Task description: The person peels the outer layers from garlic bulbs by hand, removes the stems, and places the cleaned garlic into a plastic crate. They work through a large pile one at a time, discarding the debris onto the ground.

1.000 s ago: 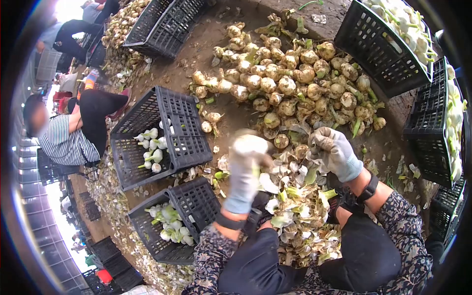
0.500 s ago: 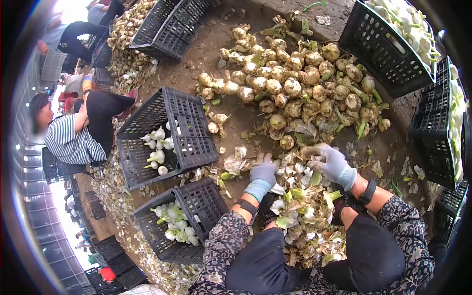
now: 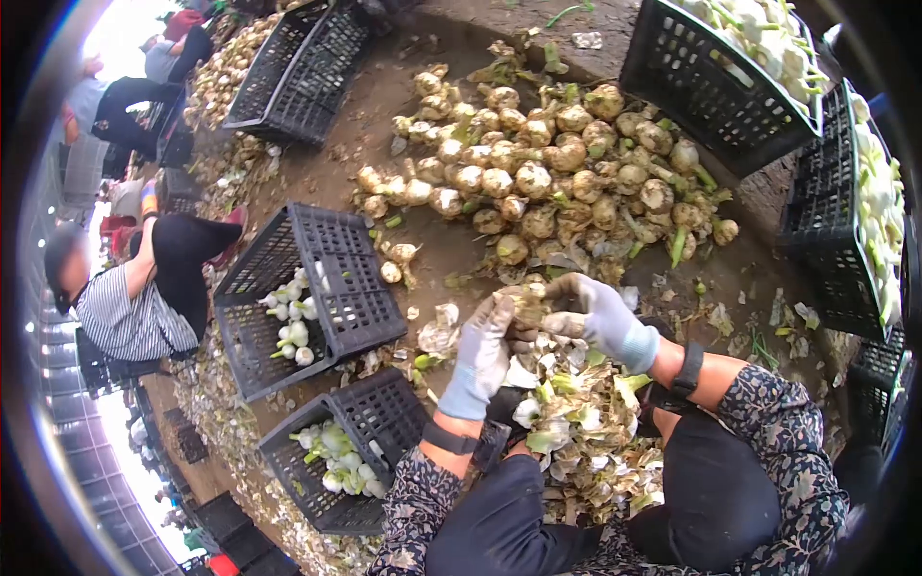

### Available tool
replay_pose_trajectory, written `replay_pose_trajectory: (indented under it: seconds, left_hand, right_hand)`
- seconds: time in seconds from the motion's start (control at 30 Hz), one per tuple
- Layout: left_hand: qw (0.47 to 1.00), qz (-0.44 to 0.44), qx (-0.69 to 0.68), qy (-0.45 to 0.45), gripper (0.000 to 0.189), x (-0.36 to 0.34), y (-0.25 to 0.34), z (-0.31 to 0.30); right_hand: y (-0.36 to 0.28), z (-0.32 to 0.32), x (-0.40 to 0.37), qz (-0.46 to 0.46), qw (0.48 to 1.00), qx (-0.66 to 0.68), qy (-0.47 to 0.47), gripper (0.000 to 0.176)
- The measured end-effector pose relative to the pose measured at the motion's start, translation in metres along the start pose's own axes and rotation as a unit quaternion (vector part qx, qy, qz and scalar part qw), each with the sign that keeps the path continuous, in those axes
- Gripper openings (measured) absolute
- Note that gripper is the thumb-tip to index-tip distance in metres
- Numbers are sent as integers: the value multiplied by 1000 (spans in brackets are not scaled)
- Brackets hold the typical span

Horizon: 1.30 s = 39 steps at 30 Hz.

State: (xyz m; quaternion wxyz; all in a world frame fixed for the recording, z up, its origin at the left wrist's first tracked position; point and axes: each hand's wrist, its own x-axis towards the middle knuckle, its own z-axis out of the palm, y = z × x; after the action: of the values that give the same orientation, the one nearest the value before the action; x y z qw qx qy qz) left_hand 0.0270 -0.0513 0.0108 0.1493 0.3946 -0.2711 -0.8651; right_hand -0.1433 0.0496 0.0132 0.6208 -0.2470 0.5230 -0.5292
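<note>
My left hand [image 3: 482, 353], in a dirty pale glove, grips a brown-skinned garlic bulb [image 3: 524, 305] above the peelings. From the other side, my right hand [image 3: 597, 322], gloved the same way, has its bent fingers on the bulb's outer skin. Some of the bulb is hidden by my fingers. Between my legs lies a heap of papery garlic skins [image 3: 586, 422] with bits of green stalk. Just beyond my hands spreads a pile of unpeeled garlic bulbs [image 3: 567, 173] on the dirt floor.
Two tipped black crates, an upper one [image 3: 355, 288] and a lower one [image 3: 389, 422], hold white peeled garlic at my left. Full crates [image 3: 720, 91] stand at the right. A person in a striped top [image 3: 144, 302] sits at the far left. Another crate [image 3: 317, 82] stands further off.
Both hands have come up from the floor and skins and now meet at a garlic bulb. The view has shifted slightly, so the pile appears further left.
</note>
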Motion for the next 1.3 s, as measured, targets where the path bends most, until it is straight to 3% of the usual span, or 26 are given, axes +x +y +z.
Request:
replay_pose_trajectory:
  seconds: [0.03,0.07,0.17,0.27,0.4,0.57,0.63,0.73,0.8,0.83,0.87,0.9,0.93,1.0,1.1,1.23,1.3]
  left_hand:
    - [1000,-5,-26,-6,39,1,-11,4]
    - [998,18,-39,-46,51,-1,-12,17]
    - [986,153,44,-43,62,-6,-21,39]
    - [971,200,132,-6,59,-6,-30,36]
    - [966,236,108,12,58,-5,-36,37]
    - [980,193,44,32,54,-4,-38,39]
    - [986,159,26,40,52,-6,-33,40]
    - [988,143,9,49,49,-6,-28,44]
    - [955,274,100,53,47,-1,-35,44]
    - [956,273,100,52,47,1,-37,41]
    - [906,349,231,64,48,3,-38,39]
    - [833,417,356,74,48,3,-40,37]
    - [834,416,356,73,48,2,-42,36]
    - [898,364,245,46,52,-3,-42,42]
    - [935,312,166,37,52,-8,-43,41]
    - [932,328,148,28,47,-3,-42,45]
    - [959,245,131,48,37,0,-35,43]
  right_hand:
    - [1,1,3,-47,998,-14,25,47]
    - [-11,5,-1,-16,998,45,46,41]
    - [-15,-1,2,-18,997,54,58,36]
    - [-5,-2,6,-20,998,27,57,29]
    - [-11,-2,3,20,995,89,39,22]
    - [-10,-14,-2,45,992,117,-13,29]
    - [-15,-13,-6,36,975,216,-28,32]
    - [-9,-22,-5,55,983,171,-21,33]
    - [-26,-18,-9,70,982,173,-10,29]
    - [-31,-13,-9,51,990,134,-13,24]
    - [-34,-9,-8,31,995,94,-15,20]
    - [-29,-5,-5,-6,999,20,42,15]
    - [-31,-5,-5,-6,999,21,42,15]
    - [-36,-5,-5,10,994,-83,74,15]
    - [-26,-12,-3,-8,987,-147,67,12]
    - [-17,-13,-1,-34,981,-169,93,13]
    - [-20,-10,-4,-49,986,-138,84,13]
